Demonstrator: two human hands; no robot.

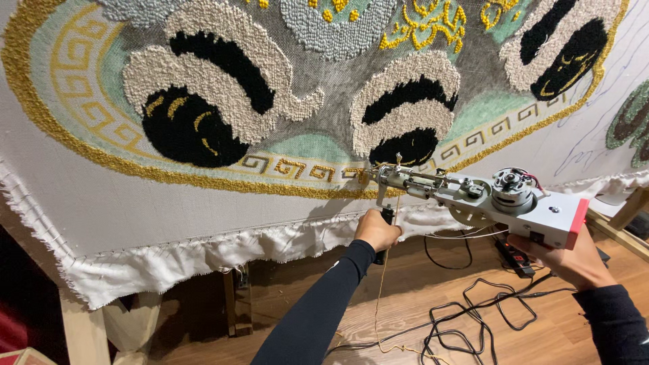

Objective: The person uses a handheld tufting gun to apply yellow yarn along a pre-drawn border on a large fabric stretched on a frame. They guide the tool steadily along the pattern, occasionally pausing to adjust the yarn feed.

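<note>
Warm indoor light falls evenly on the cloth (pixel 169 203), bright and sharp. The tufting gun (pixel 487 199) throws a soft shadow onto the cloth below it. Under the frame, at the far left, it goes dark. The wide lens bends the edges; the floor (pixel 405 297) shines faintly.

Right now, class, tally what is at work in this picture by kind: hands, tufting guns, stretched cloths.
hands: 2, the left hand and the right hand
tufting gun: 1
stretched cloth: 1
total: 4

Metal tufting gun (pixel 487 196) — nubby yarn rug (pixel 304 101)
</note>
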